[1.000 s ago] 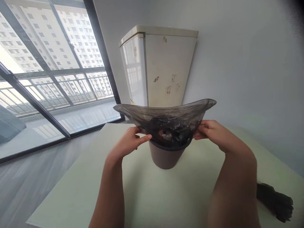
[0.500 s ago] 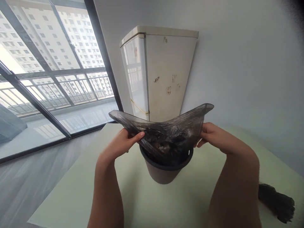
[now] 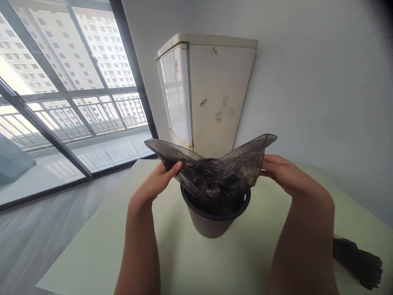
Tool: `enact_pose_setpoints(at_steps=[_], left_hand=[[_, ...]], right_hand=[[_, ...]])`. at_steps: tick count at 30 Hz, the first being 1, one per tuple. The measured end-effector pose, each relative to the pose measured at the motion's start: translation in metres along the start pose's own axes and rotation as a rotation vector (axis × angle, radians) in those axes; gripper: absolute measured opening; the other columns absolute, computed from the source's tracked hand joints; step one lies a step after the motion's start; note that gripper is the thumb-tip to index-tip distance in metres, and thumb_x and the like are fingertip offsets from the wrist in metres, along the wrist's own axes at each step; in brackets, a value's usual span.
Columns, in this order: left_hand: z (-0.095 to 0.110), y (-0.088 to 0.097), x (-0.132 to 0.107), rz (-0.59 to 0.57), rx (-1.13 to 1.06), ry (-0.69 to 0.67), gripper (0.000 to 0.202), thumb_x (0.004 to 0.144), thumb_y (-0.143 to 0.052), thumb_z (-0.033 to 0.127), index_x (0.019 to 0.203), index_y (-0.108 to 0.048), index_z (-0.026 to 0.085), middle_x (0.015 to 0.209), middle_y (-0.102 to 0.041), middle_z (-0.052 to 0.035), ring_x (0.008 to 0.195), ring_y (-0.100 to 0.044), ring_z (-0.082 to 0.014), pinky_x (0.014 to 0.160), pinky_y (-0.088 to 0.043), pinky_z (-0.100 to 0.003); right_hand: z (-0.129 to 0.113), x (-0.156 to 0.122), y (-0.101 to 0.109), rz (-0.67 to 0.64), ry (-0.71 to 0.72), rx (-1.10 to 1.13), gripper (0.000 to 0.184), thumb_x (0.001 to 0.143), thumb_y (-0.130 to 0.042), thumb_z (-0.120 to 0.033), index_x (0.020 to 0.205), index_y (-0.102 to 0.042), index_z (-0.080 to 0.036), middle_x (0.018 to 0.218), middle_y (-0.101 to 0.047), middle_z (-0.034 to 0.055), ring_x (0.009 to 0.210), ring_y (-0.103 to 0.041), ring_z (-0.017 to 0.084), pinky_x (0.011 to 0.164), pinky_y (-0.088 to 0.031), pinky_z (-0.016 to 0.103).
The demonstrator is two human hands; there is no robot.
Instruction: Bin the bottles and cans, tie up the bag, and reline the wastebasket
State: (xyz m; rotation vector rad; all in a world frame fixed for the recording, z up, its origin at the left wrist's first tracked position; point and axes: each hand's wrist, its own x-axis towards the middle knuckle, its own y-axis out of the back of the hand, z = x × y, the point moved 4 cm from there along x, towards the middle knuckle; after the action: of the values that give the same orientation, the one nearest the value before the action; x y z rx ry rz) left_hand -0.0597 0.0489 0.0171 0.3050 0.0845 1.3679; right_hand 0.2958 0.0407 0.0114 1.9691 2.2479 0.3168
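A thin, see-through black garbage bag [image 3: 211, 180] hangs spread between my hands, its lower part down inside a dark trash can [image 3: 211, 224]. The can stands upright on the pale green table. My left hand [image 3: 159, 178] pinches the bag's left side, thumb on top, just above the can's left rim. On the opposite side my right hand [image 3: 276, 170] grips the bag's right edge; its fingertips are partly behind the plastic. Both upper corners of the bag stick up and outward past my hands. Much of the can's opening is covered by the crumpled plastic.
On the table [image 3: 92, 254] at the right, beyond my right forearm, lies a bundle of black plastic [image 3: 357, 262]. Behind the table stands an old white refrigerator [image 3: 217, 94] with worn marks. A glass sliding door [image 3: 76, 135] is at the left, a wall at the right.
My left hand has moved slightly up and right. The bag's upper edge between my hands now dips lower in the middle, showing the can's far rim. My right hand has risen a little.
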Motion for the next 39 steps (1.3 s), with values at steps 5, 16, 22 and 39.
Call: enact_pose_setpoints(at_steps=[5, 16, 22, 39], left_hand=[[-0.006, -0.004, 0.003, 0.107, -0.266, -0.017, 0.052, 0.092, -0.072, 0.057, 0.128, -0.072, 0.019, 0.139, -0.07, -0.0115, 0.138, -0.057, -0.0363, 0.118, -0.043, -0.048], [0.014, -0.031, 0.004, -0.016, -0.583, -0.144, 0.046, 0.098, -0.065, 0.056, 0.112, -0.078, 0.014, 0.135, -0.072, -0.0176, 0.127, -0.067, -0.0331, 0.113, -0.049, -0.047], [0.012, -0.026, 0.009, 0.046, -0.748, -0.196, 0.035, 0.098, -0.067, 0.053, 0.093, -0.068, 0.018, 0.105, -0.081, -0.0124, 0.113, -0.074, -0.0325, 0.105, -0.055, -0.051], [0.033, -0.028, -0.004, -0.11, -0.947, -0.254, 0.023, 0.099, -0.055, 0.014, 0.078, -0.048, 0.02, 0.048, -0.021, 0.0113, 0.036, -0.01, -0.0051, 0.039, -0.031, -0.014]], right_hand=[[-0.015, -0.013, -0.004, -0.134, 0.144, 0.01, 0.044, 0.096, -0.067, -0.058, 0.128, -0.075, -0.03, 0.127, -0.075, 0.0083, 0.127, -0.063, 0.034, 0.115, -0.047, 0.051], [-0.015, 0.007, -0.036, 0.044, 0.033, -0.138, 0.042, 0.083, -0.08, -0.06, 0.1, -0.078, -0.022, 0.101, -0.079, 0.0076, 0.098, -0.073, 0.032, 0.091, -0.057, 0.045], [-0.018, 0.014, -0.04, 0.148, 0.198, 0.378, 0.03, 0.083, -0.082, -0.049, 0.095, -0.076, -0.022, 0.103, -0.079, 0.0074, 0.108, -0.072, 0.032, 0.101, -0.056, 0.049], [-0.047, -0.003, -0.075, 0.001, 0.406, 0.654, 0.03, 0.09, -0.058, -0.05, 0.089, -0.077, -0.027, 0.11, -0.079, 0.0071, 0.12, -0.068, 0.035, 0.115, -0.047, 0.058]])
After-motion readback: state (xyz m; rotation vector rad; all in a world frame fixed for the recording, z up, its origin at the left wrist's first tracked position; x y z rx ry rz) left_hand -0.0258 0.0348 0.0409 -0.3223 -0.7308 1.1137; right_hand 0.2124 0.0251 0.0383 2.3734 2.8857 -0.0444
